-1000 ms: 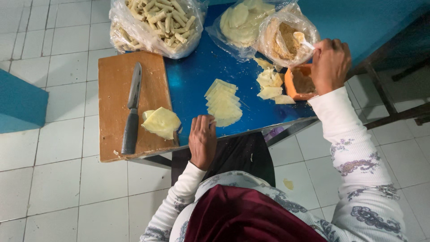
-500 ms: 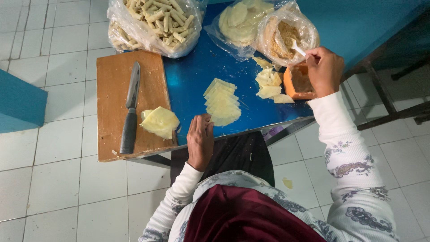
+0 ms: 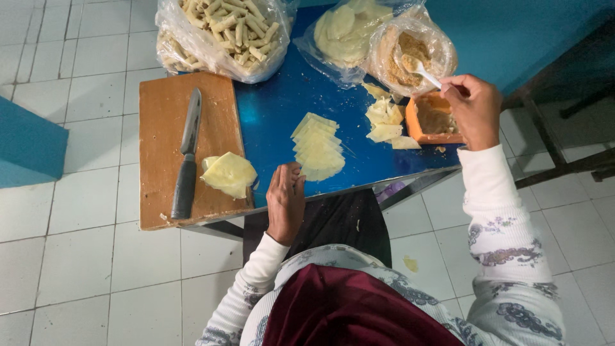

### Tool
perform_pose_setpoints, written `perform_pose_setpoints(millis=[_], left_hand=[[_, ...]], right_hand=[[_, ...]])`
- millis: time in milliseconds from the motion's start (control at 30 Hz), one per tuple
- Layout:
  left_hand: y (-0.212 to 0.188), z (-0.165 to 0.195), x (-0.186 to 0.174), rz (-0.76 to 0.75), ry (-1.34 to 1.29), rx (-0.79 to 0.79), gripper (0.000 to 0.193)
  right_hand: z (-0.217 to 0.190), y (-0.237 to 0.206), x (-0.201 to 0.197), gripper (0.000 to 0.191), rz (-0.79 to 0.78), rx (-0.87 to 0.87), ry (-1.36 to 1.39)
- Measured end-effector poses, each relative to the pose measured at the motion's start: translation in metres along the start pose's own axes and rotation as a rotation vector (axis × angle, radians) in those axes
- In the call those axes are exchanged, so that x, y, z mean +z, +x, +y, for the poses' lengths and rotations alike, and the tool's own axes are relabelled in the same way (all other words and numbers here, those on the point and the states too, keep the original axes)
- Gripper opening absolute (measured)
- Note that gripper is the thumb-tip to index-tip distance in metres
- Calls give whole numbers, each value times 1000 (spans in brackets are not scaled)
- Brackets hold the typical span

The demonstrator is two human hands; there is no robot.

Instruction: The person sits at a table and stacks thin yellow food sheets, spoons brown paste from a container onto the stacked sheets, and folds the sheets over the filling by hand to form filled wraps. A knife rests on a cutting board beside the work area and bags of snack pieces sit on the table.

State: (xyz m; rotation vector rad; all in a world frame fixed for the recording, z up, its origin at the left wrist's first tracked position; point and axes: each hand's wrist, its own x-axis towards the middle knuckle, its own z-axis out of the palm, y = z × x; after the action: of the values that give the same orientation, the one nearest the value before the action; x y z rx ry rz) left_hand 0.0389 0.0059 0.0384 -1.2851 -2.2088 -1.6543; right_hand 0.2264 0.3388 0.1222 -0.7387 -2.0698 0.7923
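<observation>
My right hand holds a white plastic spoon whose bowl is dipped into an open bag of brown crumbly filling. Just below the hand stands an orange square container with more filling. My left hand rests flat on the near edge of the blue table, fingers together, holding nothing. Beside it lies a fanned stack of pale yellow pastry wrappers. A few loose wrapper pieces lie next to the orange container.
A wooden cutting board on the left carries a black-handled knife and a folded pile of wrappers. At the back are a bag of rolled pastries and a bag of round wrappers. White tiled floor surrounds the table.
My right hand has lifted from the orange container and reached the spoon into the bag of filling. The left hand has stayed at the table edge.
</observation>
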Motion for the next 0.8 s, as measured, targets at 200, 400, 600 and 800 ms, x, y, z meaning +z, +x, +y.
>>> perform_pose_setpoints(millis=[200,400,600,800], left_hand=[[-2,-2,1,4,-66,-46,27],[-2,-6,3,16,-92,-39,27],[1,-7,5,6,-114,-54,33],[0,-2,10,18,-78,-65,40]], right_hand=[[-34,-52,35,17,-265,108,245],[-51,-93,76,15,-514,61,108],[-63,-100,89,10,-447,-64,-99],[-68,-95,88,11,-327,-551,-171]])
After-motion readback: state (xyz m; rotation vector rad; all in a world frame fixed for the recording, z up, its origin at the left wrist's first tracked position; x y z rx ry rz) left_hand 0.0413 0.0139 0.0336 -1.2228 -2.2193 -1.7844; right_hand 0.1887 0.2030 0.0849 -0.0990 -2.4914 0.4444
